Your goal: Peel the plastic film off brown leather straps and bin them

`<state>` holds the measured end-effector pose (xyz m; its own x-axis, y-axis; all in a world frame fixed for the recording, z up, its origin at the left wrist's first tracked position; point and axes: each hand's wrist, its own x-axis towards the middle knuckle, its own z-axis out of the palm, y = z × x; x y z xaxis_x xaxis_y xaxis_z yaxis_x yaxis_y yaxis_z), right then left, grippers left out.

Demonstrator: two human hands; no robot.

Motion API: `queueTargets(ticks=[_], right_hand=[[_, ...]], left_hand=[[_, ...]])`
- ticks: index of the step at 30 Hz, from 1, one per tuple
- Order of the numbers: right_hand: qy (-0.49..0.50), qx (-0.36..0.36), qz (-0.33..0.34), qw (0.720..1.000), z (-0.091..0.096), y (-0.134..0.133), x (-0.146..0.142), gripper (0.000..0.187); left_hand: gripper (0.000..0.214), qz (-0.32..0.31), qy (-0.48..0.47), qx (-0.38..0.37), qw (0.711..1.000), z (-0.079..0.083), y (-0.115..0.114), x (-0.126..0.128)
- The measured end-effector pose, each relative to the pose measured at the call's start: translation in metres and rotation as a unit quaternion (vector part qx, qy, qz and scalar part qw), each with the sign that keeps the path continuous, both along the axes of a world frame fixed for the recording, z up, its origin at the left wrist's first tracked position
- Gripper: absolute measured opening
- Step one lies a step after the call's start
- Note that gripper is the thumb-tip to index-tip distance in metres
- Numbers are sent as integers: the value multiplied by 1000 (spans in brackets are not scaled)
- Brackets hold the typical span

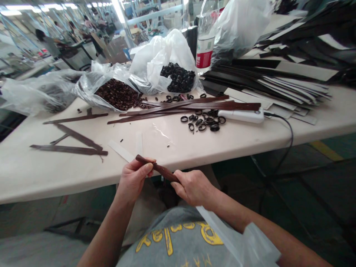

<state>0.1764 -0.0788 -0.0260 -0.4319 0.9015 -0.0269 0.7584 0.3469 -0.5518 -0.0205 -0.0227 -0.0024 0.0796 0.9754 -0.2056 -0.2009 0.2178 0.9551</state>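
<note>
Between my two hands I hold a dark brown leather strap [164, 171], just over the table's front edge. My left hand [136, 176] pinches it near one end, with thumb and fingers closed on it. Gripping the strap further along, my right hand [191, 185] has its fingers wrapped round it, and the part inside that hand is hidden. Beyond the hands lie long brown straps [167, 108] across the table. Several black rings [205, 121] are scattered beside them. At the left, more brown straps [69, 149] lie flat, some crossing each other.
The white table [83, 174] ends close to my body. Along its back stand a bag of small brown pieces [118, 94], a bag of black loops [179, 78] and a bottle [204, 52]. A white device [244, 115] trails a cable. Black and white strips [278, 81] pile at right.
</note>
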Motion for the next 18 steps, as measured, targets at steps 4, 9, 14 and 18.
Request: queueTargets(ticks=[4,9,14,18], right_hand=[[58,-2,34,998,0,0,4,20],[155,-34,61,985,3,0,8,19],[159,-41,74,984,1,2,5,21],[133,-37,56,989,-4,5,0,24]], left_hand=[[28,-44,-1,-29,999,0,-4,1],[35,-104,-19,-53,993,-9,-13,6],[33,-140,1,-76,987,-18,-20,9],[28,-172,19,-79,982,-23,-23,11]])
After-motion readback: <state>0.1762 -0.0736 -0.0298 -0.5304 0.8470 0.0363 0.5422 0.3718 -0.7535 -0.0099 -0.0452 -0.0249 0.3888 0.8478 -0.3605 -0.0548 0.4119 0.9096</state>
